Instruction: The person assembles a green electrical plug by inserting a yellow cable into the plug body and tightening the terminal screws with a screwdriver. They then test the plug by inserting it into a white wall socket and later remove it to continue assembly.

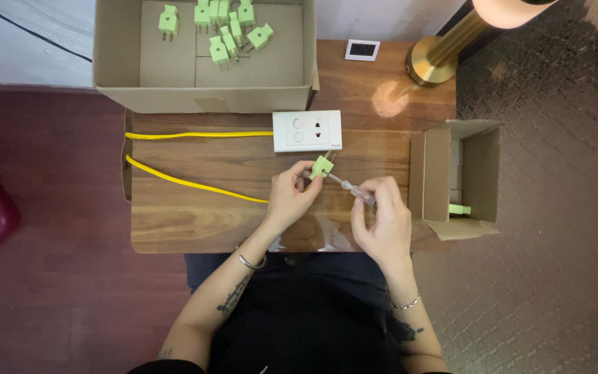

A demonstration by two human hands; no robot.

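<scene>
My left hand (291, 196) pinches a small green plug (322, 167) with metal prongs, held just above the wooden table (195, 221). In my right hand (381, 220) is a clear-handled screwdriver (356, 192), its tip touching the plug. A yellow cable (188, 183) runs across the table and disappears under my left hand. A white wall socket plate (307, 130) lies just beyond the plug, with another stretch of yellow cable (198, 134) reaching it from the left.
A large open cardboard box (205, 97) at the back holds several green plugs (226, 31). A smaller cardboard box (455, 179) on its side at the right edge holds one green plug (459, 209). A brass lamp base (432, 61) and a small white device (362, 50) stand behind.
</scene>
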